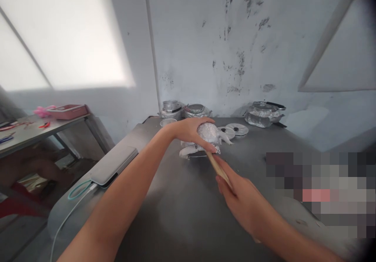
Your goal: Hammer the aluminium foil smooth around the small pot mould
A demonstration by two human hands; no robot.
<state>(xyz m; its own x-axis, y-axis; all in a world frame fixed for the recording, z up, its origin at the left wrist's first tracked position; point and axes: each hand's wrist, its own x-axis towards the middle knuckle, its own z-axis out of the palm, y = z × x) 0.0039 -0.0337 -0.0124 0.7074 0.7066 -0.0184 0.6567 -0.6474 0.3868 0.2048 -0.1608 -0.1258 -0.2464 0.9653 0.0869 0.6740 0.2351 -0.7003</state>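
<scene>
My left hand (192,131) is closed over a rounded, silvery thing in crinkled clear wrapping (209,132), thumb on the near side and fingers across the top. Loose wrapping sticks out to its right, and a pale rim with dark marks shows beneath it. The palm hides its left part. Wrapped around a light wooden handle (217,166) is my right hand (235,187). The handle slants up to the left, its far end meeting the wrapped thing beside my left thumb. Whatever is on that end cannot be made out.
Wrapped metal pots (171,111) stand by the wall, another (263,115) at the back right. Two round lids (237,129) lie behind my hands. A grey box-like device (116,164) with a white cable sits left. A pink tray (69,112) rests on a side table.
</scene>
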